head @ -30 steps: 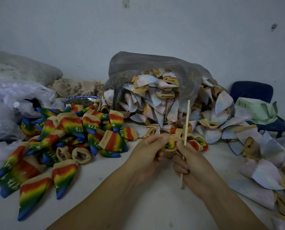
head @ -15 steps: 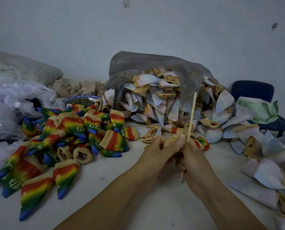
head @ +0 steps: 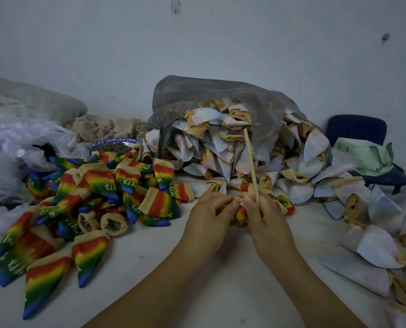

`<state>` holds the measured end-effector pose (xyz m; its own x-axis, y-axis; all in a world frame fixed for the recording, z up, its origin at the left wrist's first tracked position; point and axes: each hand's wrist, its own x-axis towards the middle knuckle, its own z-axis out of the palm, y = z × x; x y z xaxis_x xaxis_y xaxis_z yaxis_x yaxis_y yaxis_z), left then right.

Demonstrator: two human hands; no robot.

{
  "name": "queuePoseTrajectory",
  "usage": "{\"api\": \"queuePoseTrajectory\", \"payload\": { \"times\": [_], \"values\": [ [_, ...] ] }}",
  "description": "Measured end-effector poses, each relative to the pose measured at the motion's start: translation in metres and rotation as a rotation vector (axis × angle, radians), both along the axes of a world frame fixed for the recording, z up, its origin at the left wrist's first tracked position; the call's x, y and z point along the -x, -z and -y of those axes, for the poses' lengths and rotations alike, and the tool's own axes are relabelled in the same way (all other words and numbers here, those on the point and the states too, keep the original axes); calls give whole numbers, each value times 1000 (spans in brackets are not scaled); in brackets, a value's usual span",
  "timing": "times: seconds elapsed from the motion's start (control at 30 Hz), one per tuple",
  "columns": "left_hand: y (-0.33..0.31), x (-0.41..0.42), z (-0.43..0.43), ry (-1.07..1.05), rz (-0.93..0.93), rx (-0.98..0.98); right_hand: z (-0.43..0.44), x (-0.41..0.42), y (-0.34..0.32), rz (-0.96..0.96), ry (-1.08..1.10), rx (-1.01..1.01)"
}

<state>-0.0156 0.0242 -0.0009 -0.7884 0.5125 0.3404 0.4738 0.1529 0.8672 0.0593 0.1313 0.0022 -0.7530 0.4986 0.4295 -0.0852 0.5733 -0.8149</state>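
Over the white table [head: 220, 275], both hands bunched up on one rainbow sock [head: 241, 213]

Left hand [head: 210, 215] pinches the sock's beige cuff. Right hand [head: 267, 223] grips the sock too, plus a thin wooden stick [head: 251, 166] poking up out of it, leaning a bit left. Sock's held front and centre, between the rainbow pile [head: 97, 197] on the left and the grey bag [head: 220, 95] of pale ones behind. Blue chair [head: 355, 129] far right.

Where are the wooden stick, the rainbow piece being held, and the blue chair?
wooden stick [head: 250, 162], head view, middle of its bare shaft.
rainbow piece [head: 241, 213], head view, its red-and-yellow cloth.
blue chair [head: 355, 129], head view, its backrest.
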Motion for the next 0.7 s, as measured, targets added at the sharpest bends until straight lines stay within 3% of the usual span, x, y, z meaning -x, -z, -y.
{"api": "queuePoseTrajectory", "payload": {
  "times": [0.13,0.27,0.4,0.57,0.7],
  "values": [
    [-2,-5,-2,-15,143,-83,0,3,1,-9,-27,-73],
    [-4,-3,1,8,491,-265,4,6,6,36,-20,-33],
    [-8,-1,1,96,824,-405,4,5,5,-35,-19,87],
    [-8,3,-1,190,960,-459,5,5,1,-99,11,96],
    [-11,3,3,327,1163,-645,6,5,-1,-111,-3,148]
  ]
}}
